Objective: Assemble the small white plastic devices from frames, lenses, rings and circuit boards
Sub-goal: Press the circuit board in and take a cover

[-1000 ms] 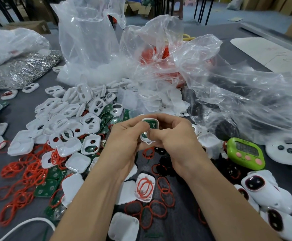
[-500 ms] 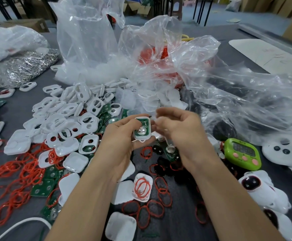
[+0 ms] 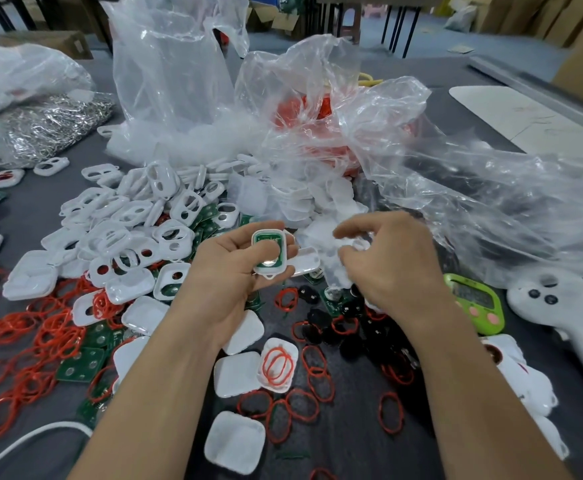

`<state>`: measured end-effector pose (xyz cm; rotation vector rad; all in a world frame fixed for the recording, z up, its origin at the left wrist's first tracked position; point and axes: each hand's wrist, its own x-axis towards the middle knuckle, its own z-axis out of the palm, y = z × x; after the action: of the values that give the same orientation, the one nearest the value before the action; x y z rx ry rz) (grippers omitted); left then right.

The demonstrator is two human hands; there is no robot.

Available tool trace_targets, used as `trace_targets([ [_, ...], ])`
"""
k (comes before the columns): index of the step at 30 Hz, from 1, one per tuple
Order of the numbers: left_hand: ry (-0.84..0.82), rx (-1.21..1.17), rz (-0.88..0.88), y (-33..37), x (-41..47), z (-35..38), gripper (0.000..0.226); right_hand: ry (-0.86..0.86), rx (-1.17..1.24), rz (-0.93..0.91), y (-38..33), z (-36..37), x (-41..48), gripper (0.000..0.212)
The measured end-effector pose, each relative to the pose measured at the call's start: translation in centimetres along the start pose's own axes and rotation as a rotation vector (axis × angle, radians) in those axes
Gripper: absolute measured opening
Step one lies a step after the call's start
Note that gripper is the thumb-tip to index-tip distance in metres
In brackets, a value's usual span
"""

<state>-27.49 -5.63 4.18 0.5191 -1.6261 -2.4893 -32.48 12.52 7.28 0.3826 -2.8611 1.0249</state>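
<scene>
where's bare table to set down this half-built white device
Bare grey table between the silver foil bag and the white plastic frame pile; another patch beside the nearest square white cover. Crowded under the left hand and right hand.

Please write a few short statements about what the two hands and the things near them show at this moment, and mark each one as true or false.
1. The left hand holds a white frame with a green circuit board inside. True.
2. The right hand grips the same frame. False: it is apart from it, fingers curled over clear plastic pieces.
3. A green timer lies to the right of the right hand. True.
4. The many loose rings are blue. False: they are red.
</scene>
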Motion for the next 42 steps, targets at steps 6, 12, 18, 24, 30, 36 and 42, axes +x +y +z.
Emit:
trace_targets([
  [6, 0.056, -0.032, 0.007, 0.1, 0.3, -0.5, 0.027, -0.15, -0.127, -0.106, -1.0, 2.9, -0.2, 0.017],
  [12, 0.043, -0.09, -0.026, 0.1, 0.6, -0.7, 0.035, 0.028, 0.492, 0.082, -0.1, 2.6, 0.4, 0.013],
  [18, -0.024, -0.146, -0.114, 0.1, 0.6, -0.7, 0.043, -0.274, 1.148, 0.272, -1.0, 2.0, 0.3, 0.015],
  [24, -0.098, -0.138, -0.152, 0.4, 0.2, -0.7, 0.066, -0.433, 1.11, 0.145, -0.3, 1.6, 0.2, 0.024],
  [30, -0.128, -0.157, -0.192, 0.5, -0.1, -0.6, 0.068, -0.482, 1.172, 0.136, -0.1, 1.5, 0.3, 0.013],
  [36, -0.194, -0.225, -0.233, 0.8, -0.2, -0.6, 0.062, -0.374, 1.152, 0.198, -0.3, 1.5, 0.3, 0.019],
  [42, -0.194, -0.286, -0.257, 0.7, 0.1, -0.8, 0.047, -0.255, 1.104, 0.254, -0.2, 1.5, 0.4, 0.021],
])
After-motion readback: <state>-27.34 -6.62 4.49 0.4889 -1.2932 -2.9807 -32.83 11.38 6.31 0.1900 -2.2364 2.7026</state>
